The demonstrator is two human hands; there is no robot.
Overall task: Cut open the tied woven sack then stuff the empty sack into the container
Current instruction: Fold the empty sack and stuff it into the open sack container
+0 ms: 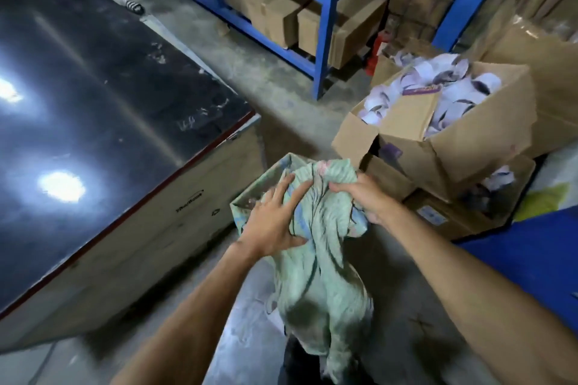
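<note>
A crumpled pale green woven sack [319, 275] hangs limp in front of me, its upper end bunched over the open top of a square container [247, 197] with patterned walls on the floor. My left hand [275, 219] presses flat on the sack with fingers spread, pushing it toward the container's opening. My right hand [359, 197] grips a bunch of the sack at the container's right edge. The sack's lower end trails down toward my legs. The container's inside is mostly hidden by the sack.
A large black-topped table [93, 109] with wooden sides stands at the left. Open cardboard boxes [453, 134] of white printed paper scraps sit at the right. Blue metal shelving [319, 40] with cartons stands behind. A blue surface [525, 256] lies at the right.
</note>
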